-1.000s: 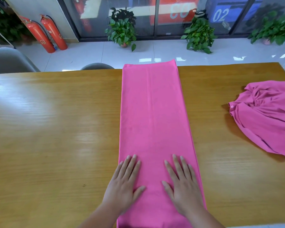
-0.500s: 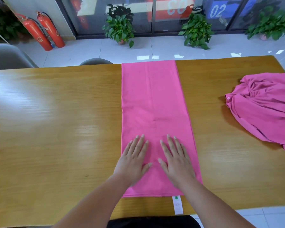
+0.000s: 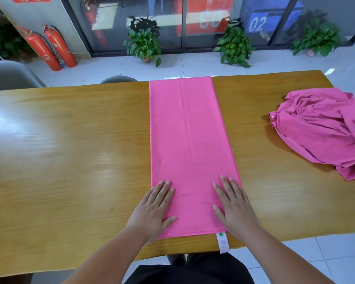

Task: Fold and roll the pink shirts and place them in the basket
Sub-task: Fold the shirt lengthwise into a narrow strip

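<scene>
A pink shirt [image 3: 190,140], folded into a long narrow strip, lies across the middle of the wooden table [image 3: 70,160] from the far edge to the near edge. A white care label [image 3: 222,242] sticks out at its near right corner. My left hand [image 3: 154,210] lies flat on the strip's near left corner, fingers straight. Flat on the near right corner rests my right hand [image 3: 234,208], fingers straight too. A second pink shirt [image 3: 320,130] lies crumpled at the table's right side. No basket is in view.
Two grey chairs [image 3: 10,75] stand behind the table's far left edge. Beyond it, on the white tiled floor, are two red fire extinguishers [image 3: 49,48] and several potted plants [image 3: 143,42] along a glass wall.
My hands have slid apart and toward me, from the strip's middle out to its near corners. The view has tilted down, so the near table edge and the care label show.
</scene>
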Demonstrator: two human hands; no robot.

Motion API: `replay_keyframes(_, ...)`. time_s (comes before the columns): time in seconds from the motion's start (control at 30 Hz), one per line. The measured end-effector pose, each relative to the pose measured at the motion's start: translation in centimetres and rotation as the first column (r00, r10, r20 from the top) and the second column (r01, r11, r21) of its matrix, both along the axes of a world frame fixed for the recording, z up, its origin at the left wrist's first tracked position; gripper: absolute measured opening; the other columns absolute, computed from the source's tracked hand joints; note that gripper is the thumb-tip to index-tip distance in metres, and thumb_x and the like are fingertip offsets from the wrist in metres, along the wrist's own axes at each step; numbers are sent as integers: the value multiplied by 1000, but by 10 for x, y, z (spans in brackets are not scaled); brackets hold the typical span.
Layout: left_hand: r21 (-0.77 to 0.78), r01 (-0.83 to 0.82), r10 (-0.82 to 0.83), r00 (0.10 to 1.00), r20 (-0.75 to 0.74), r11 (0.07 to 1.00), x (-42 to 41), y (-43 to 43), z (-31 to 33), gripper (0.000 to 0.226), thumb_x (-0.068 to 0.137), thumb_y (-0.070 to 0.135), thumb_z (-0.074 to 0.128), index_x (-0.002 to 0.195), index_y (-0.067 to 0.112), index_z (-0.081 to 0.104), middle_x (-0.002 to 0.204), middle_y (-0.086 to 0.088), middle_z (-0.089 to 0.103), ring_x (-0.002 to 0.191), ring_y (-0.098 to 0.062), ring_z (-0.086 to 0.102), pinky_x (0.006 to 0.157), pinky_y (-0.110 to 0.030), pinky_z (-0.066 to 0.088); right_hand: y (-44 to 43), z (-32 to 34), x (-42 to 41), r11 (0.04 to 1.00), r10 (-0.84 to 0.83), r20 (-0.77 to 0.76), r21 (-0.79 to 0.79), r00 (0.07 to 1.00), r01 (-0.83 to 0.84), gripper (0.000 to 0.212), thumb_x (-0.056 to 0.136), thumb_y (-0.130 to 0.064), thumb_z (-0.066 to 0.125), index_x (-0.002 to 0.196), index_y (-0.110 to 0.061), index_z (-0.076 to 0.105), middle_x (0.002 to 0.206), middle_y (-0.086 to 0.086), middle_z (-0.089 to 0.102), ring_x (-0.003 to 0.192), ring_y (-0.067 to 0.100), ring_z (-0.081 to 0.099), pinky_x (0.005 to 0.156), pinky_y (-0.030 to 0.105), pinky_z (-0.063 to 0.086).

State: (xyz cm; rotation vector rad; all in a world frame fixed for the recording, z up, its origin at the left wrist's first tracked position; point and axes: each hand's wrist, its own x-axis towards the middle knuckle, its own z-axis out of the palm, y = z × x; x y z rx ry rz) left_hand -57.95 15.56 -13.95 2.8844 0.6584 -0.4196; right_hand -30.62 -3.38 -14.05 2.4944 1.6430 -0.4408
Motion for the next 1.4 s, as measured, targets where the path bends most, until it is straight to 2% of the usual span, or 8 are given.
replay_keyframes(0.13,-46,-33,34,999,12,998,6,4,3,90,104,76,22,167,25,-18,171,6,-33,157,-15,-33,133,-42,-5,5,4,-1,999,-27,-22,-38,999,26,74,106,-62,21,169,-34,-8,173,-4,-28,160,21,-26,133,48,5)
replay_keyframes(0.3,-28,-162,163,987,5,986,6,-7,4,94,101,76,34,168,25,-6,173,6,-22,162,-16,-15,133,-45,7,7,14,3,996,-15,-42,-89,999,12,76,109,-61,30,166,-38,-13,173,-5,-27,162,23,-19,133,45,8)
replay_keyframes(0.6,-38,-254,254,967,11,966,-14,-51,15,94,100,69,48,170,25,5,173,9,-15,164,-17,-4,128,-38,-7,-28,14,-15,996,-6,-82,-84,997,-1,78,108,-57,39,168,-38,-8,173,-5,-24,163,24,-14,131,45,18)
replay_keyframes(0.77,-42,-292,290,956,-47,955,-15,-75,27,92,101,64,51,171,26,4,177,9,-9,164,-18,-1,133,-43,1,-50,15,-27,998,-20,-100,-66,995,13,78,109,-56,40,168,-37,-8,175,-3,-23,163,25,-15,132,46,16)
replay_keyframes(1.07,-113,-316,304,947,-107,942,-23,-95,34,94,100,66,51,170,30,0,176,13,-12,163,-15,-4,131,-40,7,-70,24,-34,997,-35,-145,-68,989,26,79,107,-53,47,169,-37,-1,176,-4,-17,163,24,-11,132,45,17)
replay_keyframes(1.23,-118,-289,282,956,-77,950,-19,-83,46,81,99,67,48,167,31,24,174,10,18,158,-18,24,128,-43,25,-63,36,-37,994,-67,-136,-90,988,55,78,103,-50,54,167,-39,12,177,-4,-4,163,24,2,130,45,20)
replay_keyframes(1.33,-111,-252,244,967,-80,961,-10,-65,53,67,98,64,48,155,29,46,153,9,45,138,-19,46,117,-41,38,-49,44,-40,989,-95,-85,-117,992,85,68,99,-46,55,161,-37,29,174,0,17,158,26,23,126,47,26)
replay_keyframes(1.4,-137,-239,229,970,-85,961,-2,-46,56,58,101,60,47,149,30,53,143,9,52,131,-18,51,114,-40,40,-30,52,-42,983,-118,-48,-145,992,110,58,100,-47,53,154,-32,40,163,4,34,147,28,37,121,48,32)
